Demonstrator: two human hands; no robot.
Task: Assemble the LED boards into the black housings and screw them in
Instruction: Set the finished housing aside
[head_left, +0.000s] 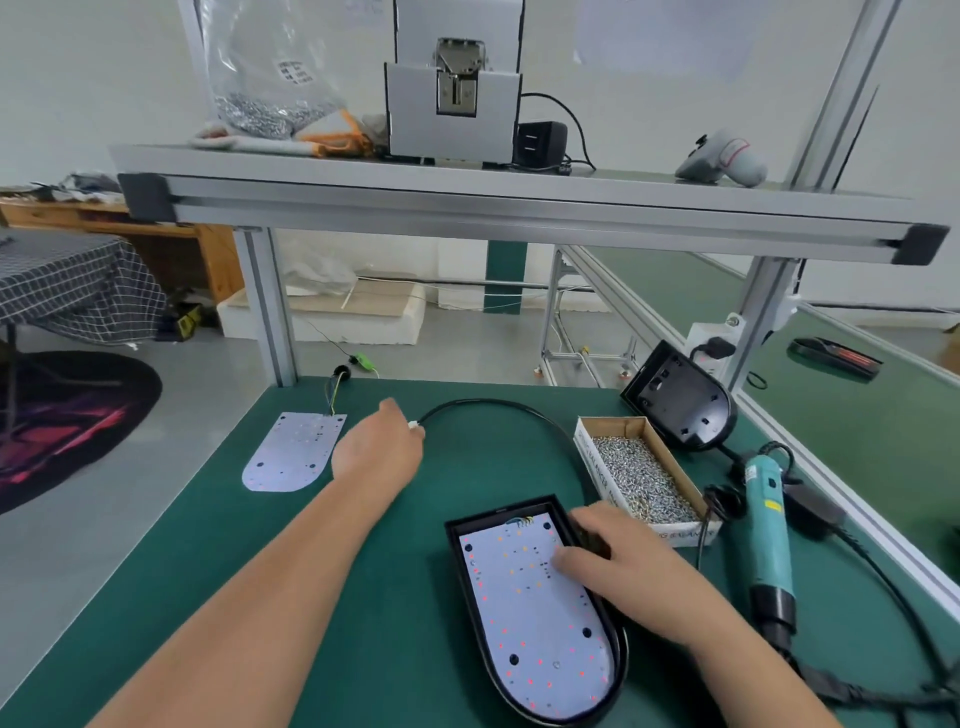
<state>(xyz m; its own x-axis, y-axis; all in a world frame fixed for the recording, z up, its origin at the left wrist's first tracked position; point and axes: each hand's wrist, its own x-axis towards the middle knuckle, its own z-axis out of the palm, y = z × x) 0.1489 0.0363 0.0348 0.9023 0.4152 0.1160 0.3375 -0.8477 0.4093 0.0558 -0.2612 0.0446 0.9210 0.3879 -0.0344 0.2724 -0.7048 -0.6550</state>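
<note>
Head view: my left hand (382, 452) is reached out ahead, fingers curled, pinching the white plug at the end of the black cable (498, 408). From that pinch the cable arcs away to the right and comes down towards my right hand (615, 558).

My right hand lies loose, holding nothing. Its thumb is down on the board (535, 613) and its fingers are draped over the right rim of the housing (456, 545). The board sits flat inside the housing, which lies on the green mat (415, 597) under and just left of that hand, square end away from me and round end near me.

Just left of my left hand a spare board (296, 452) lies bare on the mat, with coloured wires at its far edge. Just beyond my right hand is the screw box (644, 475), full of screws. Behind the box, an empty housing (680, 405) is tilted up. To the right of my right hand, the screwdriver (769, 525) lies on the mat.
</note>
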